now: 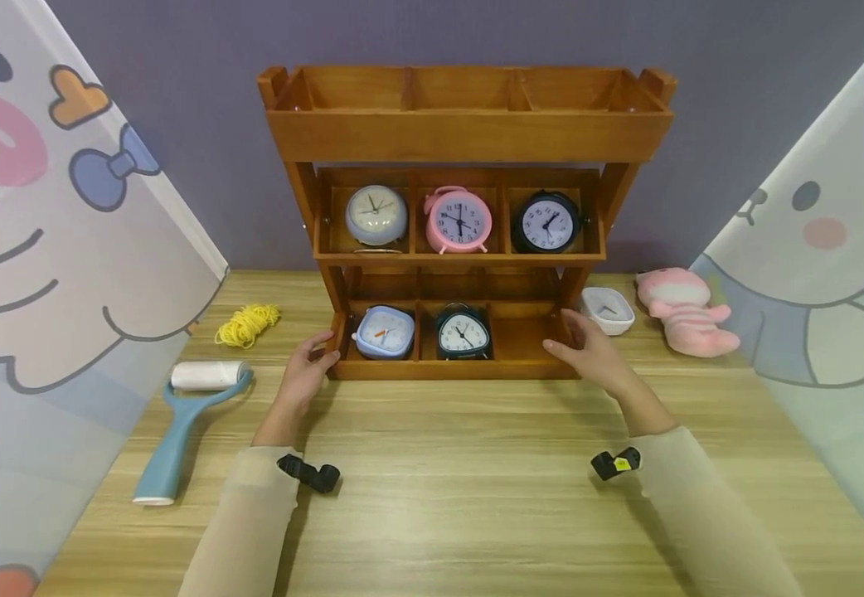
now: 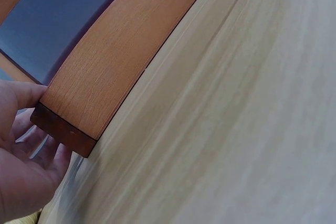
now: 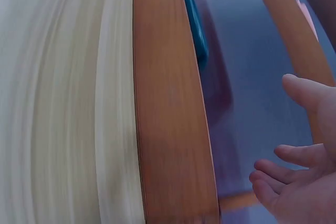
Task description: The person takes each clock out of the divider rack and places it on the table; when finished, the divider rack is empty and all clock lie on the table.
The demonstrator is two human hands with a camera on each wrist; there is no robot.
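Observation:
A brown wooden three-tier shelf stands at the back of the table. My left hand holds the left end of its bottom tier, thumb at the front edge and fingers round the end. At the other end, my right hand is spread with thumb and fingers apart; contact with the wood cannot be made out. The bottom tier holds a light blue alarm clock and a dark green one; its right compartment is bare. Grey, pink and black clocks sit in the middle tier.
A white clock lies just right of the shelf, beside a pink plush toy. On the left are a bundle of yellow string and a blue-handled lint roller. Cartoon-printed panels flank the wooden table.

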